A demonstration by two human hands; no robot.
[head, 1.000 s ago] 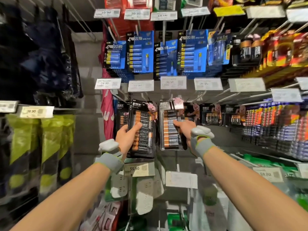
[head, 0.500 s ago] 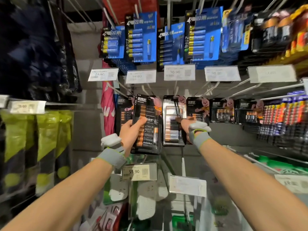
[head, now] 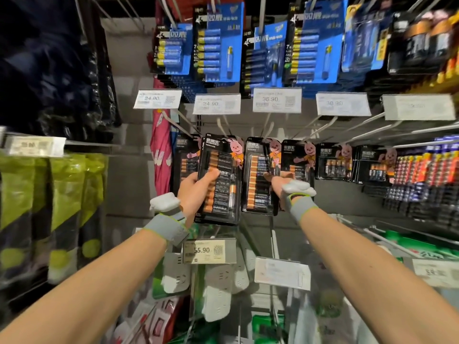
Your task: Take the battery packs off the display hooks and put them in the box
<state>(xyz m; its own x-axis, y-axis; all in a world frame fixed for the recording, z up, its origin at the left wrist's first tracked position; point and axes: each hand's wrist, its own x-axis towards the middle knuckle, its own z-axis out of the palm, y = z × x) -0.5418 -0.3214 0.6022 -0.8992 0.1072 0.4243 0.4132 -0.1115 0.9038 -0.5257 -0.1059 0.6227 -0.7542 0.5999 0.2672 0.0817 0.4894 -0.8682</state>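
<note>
I have both hands up at the middle row. My left hand [head: 195, 192] is curled round the left edge of the left pack [head: 221, 180], thumb across its front. My right hand [head: 279, 184] holds the right pack [head: 258, 177], just at 3 o'clock of the first, with the thumb on its face and the other fingers hidden. I cannot tell whether either card is clear of the hooks [head: 267, 124] at 12 o'clock of them.

My worry is a pull downward instead of out along the wire: that would likely tear a hang hole or bend a hook. More packs seem to hang behind, and they could slide off and drop. The plastic fronts look slick, so a one-sided edge grip may slip. The box is not in view, so I would be turning away with both hands loaded.

This is a shop aisle with a grey back panel [head: 129, 120]. Blue packs [head: 218, 45] hang at 12 o'clock above white price tags [head: 277, 100], white power strips [head: 216, 291] at 6 o'clock, green bags [head: 67, 194] at 9 o'clock, and more batteries at 3 o'clock.
</note>
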